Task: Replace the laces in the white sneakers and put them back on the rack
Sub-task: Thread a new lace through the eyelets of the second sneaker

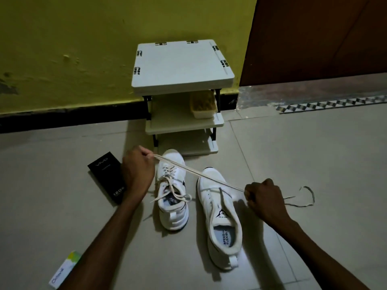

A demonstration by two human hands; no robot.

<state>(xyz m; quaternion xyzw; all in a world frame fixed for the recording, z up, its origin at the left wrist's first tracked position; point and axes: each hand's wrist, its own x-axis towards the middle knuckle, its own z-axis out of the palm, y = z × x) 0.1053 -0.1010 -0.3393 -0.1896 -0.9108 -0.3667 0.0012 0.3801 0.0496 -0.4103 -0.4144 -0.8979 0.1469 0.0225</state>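
Flat cream lace (pixel 199 173) stretched taut, left hand (pixel 137 170) and right hand (pixel 262 198) gripping it — nearer white sneaker (pixel 228 256) unlaced

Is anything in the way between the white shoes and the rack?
Nothing visible on the floor between the sneakers and the rack. A tub fills the right of the middle shelf, and the lace held by the left hand and right hand crosses above them.

taut lace (pixel 199 174) over sneakers (pixel 172 216), bottom shelf (pixel 188 144) perhaps free
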